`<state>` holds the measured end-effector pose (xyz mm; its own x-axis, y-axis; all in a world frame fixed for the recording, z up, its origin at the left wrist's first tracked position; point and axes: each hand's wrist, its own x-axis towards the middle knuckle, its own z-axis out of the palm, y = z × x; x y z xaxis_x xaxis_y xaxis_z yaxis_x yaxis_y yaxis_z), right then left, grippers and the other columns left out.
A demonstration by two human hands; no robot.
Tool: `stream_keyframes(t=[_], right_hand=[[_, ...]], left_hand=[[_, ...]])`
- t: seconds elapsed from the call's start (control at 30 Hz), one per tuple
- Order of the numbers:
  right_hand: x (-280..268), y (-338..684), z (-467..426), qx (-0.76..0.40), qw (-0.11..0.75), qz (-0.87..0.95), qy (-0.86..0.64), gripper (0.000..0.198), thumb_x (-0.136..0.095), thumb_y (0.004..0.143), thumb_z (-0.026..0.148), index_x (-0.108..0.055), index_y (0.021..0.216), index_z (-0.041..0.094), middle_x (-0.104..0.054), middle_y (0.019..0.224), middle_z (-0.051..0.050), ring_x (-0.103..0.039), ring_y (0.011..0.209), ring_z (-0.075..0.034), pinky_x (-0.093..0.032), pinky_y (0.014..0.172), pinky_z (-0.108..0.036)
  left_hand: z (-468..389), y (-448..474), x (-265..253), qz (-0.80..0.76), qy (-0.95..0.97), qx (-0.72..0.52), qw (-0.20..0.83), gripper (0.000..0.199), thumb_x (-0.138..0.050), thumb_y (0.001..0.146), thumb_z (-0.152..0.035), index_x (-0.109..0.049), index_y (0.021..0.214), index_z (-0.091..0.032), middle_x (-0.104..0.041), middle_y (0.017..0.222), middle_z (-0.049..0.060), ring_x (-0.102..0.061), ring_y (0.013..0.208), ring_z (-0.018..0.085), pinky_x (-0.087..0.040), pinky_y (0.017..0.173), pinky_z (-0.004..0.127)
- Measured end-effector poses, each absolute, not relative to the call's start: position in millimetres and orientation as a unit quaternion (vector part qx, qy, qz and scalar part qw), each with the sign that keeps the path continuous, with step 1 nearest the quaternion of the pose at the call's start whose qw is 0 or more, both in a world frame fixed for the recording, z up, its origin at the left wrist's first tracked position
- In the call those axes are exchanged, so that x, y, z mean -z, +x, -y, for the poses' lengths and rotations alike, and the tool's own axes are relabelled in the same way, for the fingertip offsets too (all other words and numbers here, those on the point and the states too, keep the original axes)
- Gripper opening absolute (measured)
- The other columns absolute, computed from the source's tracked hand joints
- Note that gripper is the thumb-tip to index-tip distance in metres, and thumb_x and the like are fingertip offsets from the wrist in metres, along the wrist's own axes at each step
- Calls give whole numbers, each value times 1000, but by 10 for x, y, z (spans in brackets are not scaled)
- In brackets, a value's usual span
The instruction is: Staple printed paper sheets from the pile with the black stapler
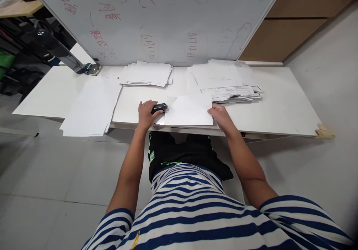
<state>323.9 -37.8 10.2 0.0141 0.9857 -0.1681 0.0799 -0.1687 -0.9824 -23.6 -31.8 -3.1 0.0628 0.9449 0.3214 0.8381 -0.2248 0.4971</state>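
My left hand (147, 114) is closed around a black stapler (160, 108) near the table's front edge. The stapler's nose meets the left edge of a white sheet of paper (190, 110); whether the paper sits in its jaws I cannot tell. My right hand (220, 116) pinches the right edge of that paper between thumb and fingers. Behind it to the right lies a thick, uneven pile of papers (223, 75), some with printing. A smaller paper stack (148, 73) rests behind the stapler.
Blank sheets (91, 106) at the left overhang the front edge of the white table (282, 101). A whiteboard (167, 22) with red writing stands along the back. A dark cylindrical device (58, 48) leans at the back left. Brown boxes (293, 37) are behind on the right.
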Motion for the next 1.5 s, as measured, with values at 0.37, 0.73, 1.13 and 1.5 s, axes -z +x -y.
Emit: stream_keyframes(t=[0.37, 0.73, 1.13, 1.5], right_hand=[[-6, 2960, 284, -589, 405, 486, -503, 19, -65, 69, 31, -70, 82, 19, -69, 71, 1, -60, 68, -17, -47, 64, -28], [219, 2938, 363, -553, 456, 504, -483, 63, -66, 78, 35, -57, 138, 18, -78, 90, -4, -65, 65, -18, -53, 67, -34], [169, 2929, 417, -542, 446, 508, -499, 66, -63, 80, 34, -52, 143, 19, -78, 87, -4, -63, 60, -17, -52, 63, -34], [179, 2942, 468, -544, 438, 508, -504, 58, -63, 85, 33, -55, 141, 25, -76, 85, -2, -63, 61, -17, -51, 59, -32]], left_hand=[[322, -292, -32, -597, 759, -241, 95, 34, -73, 83, -45, -70, 112, -27, -50, 153, 12, -39, 147, 34, -13, 125, 55], [110, -6, -463, -622, 711, -310, 105, 52, -46, 96, -61, -59, 129, -23, -30, 163, 18, -21, 154, 36, -8, 124, 60], [-358, 277, -119, -657, 648, -339, 185, 63, -63, 80, -70, -61, 120, -21, -38, 159, 20, -12, 156, 42, 8, 121, 68], [-244, 408, -261, -718, 684, -113, 61, 65, -37, 95, -66, -50, 144, -24, -39, 160, 16, -15, 156, 40, -8, 124, 65]])
